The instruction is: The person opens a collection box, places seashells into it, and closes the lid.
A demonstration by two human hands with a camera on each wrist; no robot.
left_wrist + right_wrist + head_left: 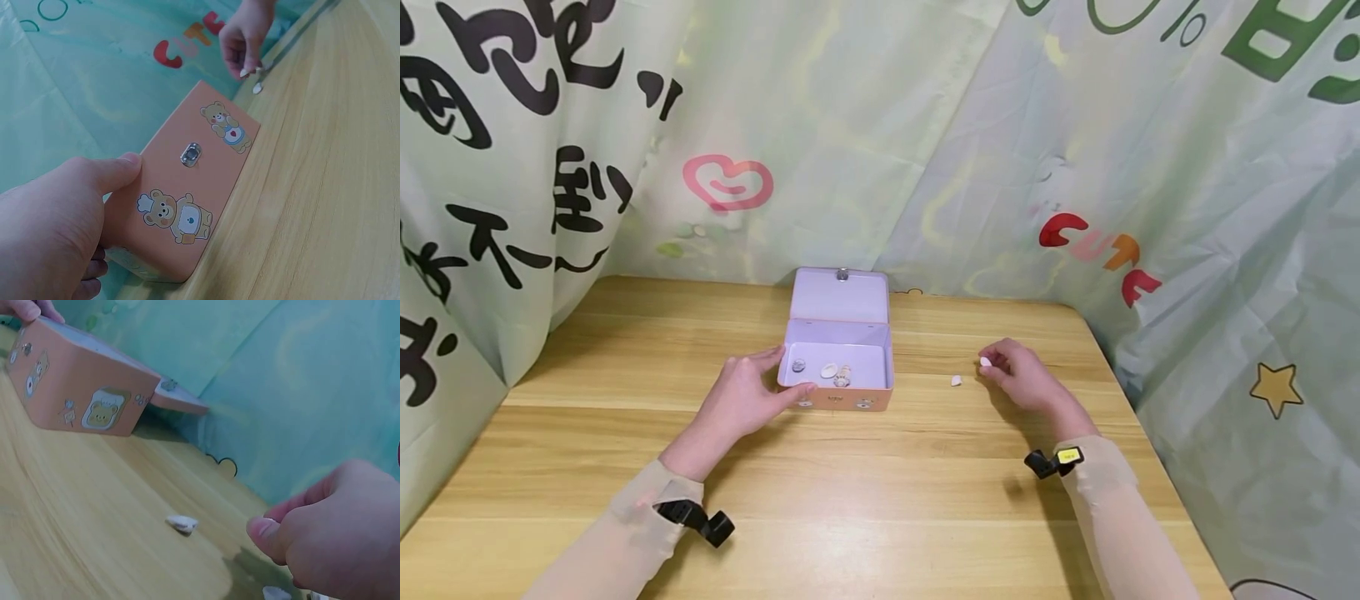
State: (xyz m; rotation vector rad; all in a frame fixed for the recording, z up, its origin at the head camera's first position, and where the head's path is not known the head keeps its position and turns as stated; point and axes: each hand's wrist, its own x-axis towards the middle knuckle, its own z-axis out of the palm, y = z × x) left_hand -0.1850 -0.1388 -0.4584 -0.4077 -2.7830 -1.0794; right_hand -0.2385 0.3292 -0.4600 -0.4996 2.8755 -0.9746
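Wooden bench (880, 508): my left hand (737, 395) grips the box (846, 333); my right hand (1018, 377) pinches a white piece (985, 362). Probable step: pickup; next move likely requires lifting toward the box.

The head camera looks forward and down over the bench (850, 508), with left grip (743, 396) and right grip (1021, 379) well ahead. Left wrist camera (718, 528) looks from close behind its grip onto the box (172, 178); right wrist camera (1039, 463), likewise close, faces across to the box's end. Both share box and grips.
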